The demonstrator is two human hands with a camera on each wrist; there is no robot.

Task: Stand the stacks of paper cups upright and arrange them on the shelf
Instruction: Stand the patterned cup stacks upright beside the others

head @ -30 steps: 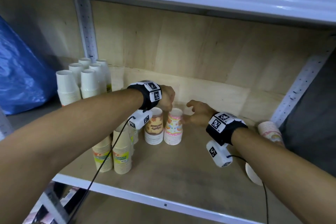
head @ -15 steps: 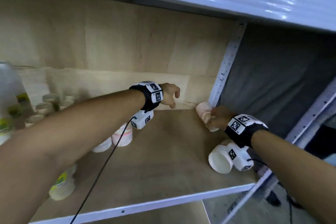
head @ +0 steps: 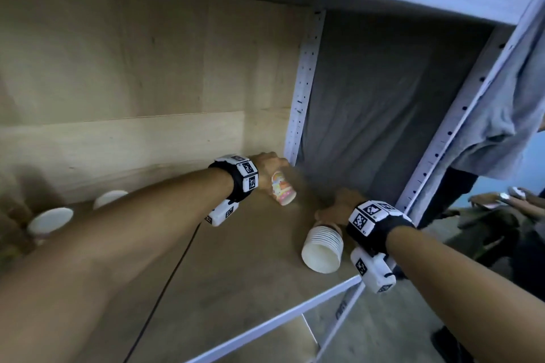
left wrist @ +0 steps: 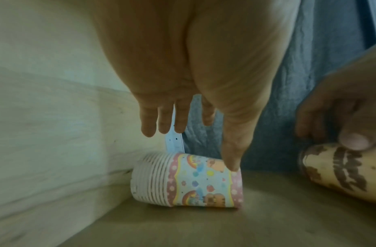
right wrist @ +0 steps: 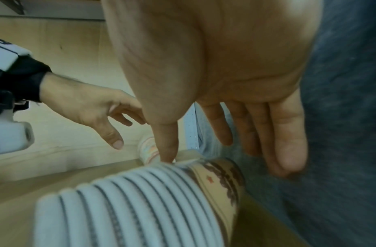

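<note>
nearest the shelf's white front rail point(head: 295, 314) lies the brown-patterned stack of cups point(head: 323, 247), on its side with its open mouth toward the rail. the right hand point(head: 339, 209) is over its far, closed end; the right wrist view shows the fingers point(right wrist: 288, 138) straight and spread, the thumb tip touching the top of the stack point(right wrist: 140, 200), nothing gripped. the left wrist view shows the same thumb pressed on the brown print point(left wrist: 341, 167) with the fingers curved behind it, so whether it grips is hard to tell.

farther from the rail, the pink rainbow-print stack of cups point(head: 283, 190) also lies on its side, in the back corner beside the perforated white upright point(head: 303, 88) and the grey cloth point(head: 383, 112). the left hand point(head: 269, 165) hangs above it, fingers point(left wrist: 148, 120) loose and apart, thumb tip touching the stack's upper edge point(left wrist: 203, 180). the head view hides this contact behind the wrist band; only the left wrist view shows it, and shows the nested rims pointing at the wooden back panel point(left wrist: 45, 117).

far left of the rail's length, two upright white cup tops point(head: 50, 219) stand partly hidden by the left forearm. beyond the shelf's right post, another person's hands point(head: 501, 200) show.
</note>
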